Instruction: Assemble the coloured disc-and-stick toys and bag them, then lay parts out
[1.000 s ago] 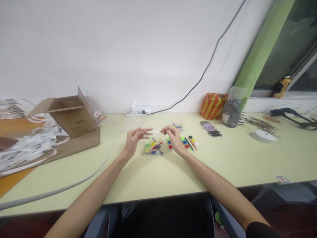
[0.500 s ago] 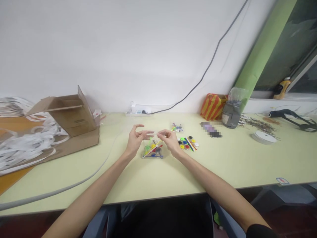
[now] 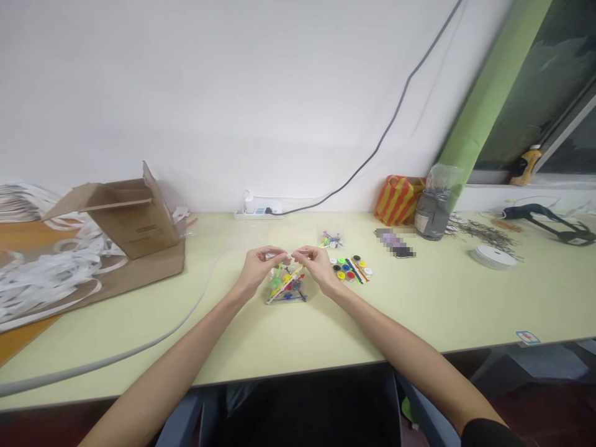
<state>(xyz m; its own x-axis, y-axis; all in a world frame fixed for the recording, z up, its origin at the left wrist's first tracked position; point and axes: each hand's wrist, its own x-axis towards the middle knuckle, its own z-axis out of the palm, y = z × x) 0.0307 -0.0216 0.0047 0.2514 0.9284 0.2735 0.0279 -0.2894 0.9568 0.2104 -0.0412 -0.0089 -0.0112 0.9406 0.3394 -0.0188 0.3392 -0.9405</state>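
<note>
Head view: fingers of the left hand (image 3: pixel 258 267) and right hand (image 3: pixel 318 267) pinched the clear bag (image 3: pixel 278 301) by its top. Uneven tugging could have split it, spilling coloured pieces (image 3: pixel 289 285) toward six o'clock.

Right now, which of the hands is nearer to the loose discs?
Right. The right hand is just left of the loose discs; the left hand is farther left.

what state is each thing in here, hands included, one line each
Clear bag: holds coloured pieces; sealed or not, can't tell
Left hand: pinching its top
Right hand: pinching its top, beside the left
Loose discs: laid out in rows
Cardboard box: open, flaps spread
White ribbon: tangled heap
Bottle: capped, on the sill
</note>
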